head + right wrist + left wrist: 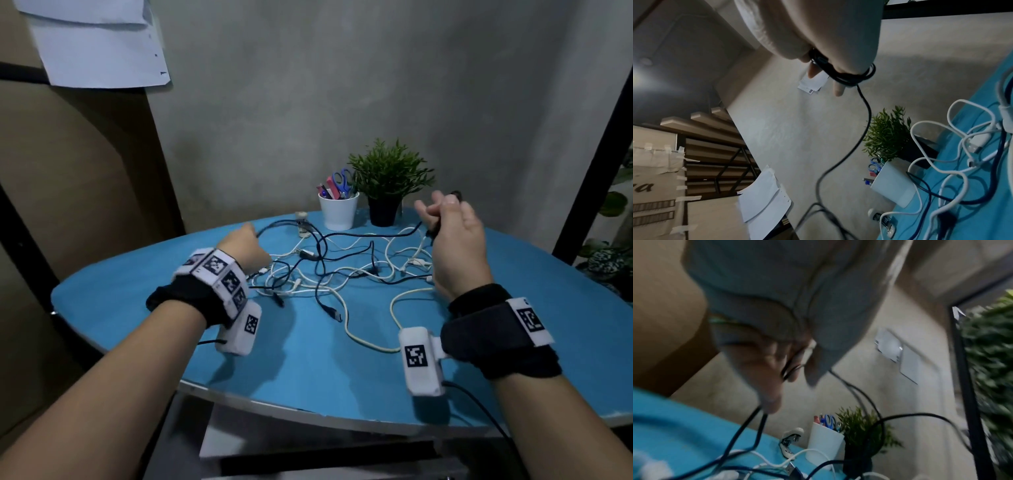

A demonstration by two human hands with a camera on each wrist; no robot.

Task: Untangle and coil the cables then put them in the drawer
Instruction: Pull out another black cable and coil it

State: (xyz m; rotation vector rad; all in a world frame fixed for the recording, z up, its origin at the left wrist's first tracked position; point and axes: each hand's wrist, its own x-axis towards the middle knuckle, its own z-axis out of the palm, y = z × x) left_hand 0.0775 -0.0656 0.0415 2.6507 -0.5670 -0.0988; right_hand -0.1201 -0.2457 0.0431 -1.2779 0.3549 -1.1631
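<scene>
A tangle of white cables (342, 274) and dark cables lies in the middle of the blue round table (308, 359). My right hand (455, 240) is raised above the table's far right, with a black cable coil (840, 73) wound in a few loops round its fingers. From there the black cable (359, 234) runs left over the tangle to my left hand (243, 245). The left hand's fingers (772, 378) grip that cable just above the table, though the left wrist view is blurred. No drawer is clearly in view.
A white cup (338, 210) with scissors and pens, a potted plant (387, 185) and a small stapler (302, 224) stand at the table's far edge. A cream cable (370, 342) loops toward the near edge. A black shelf frame (589, 154) rises at the right.
</scene>
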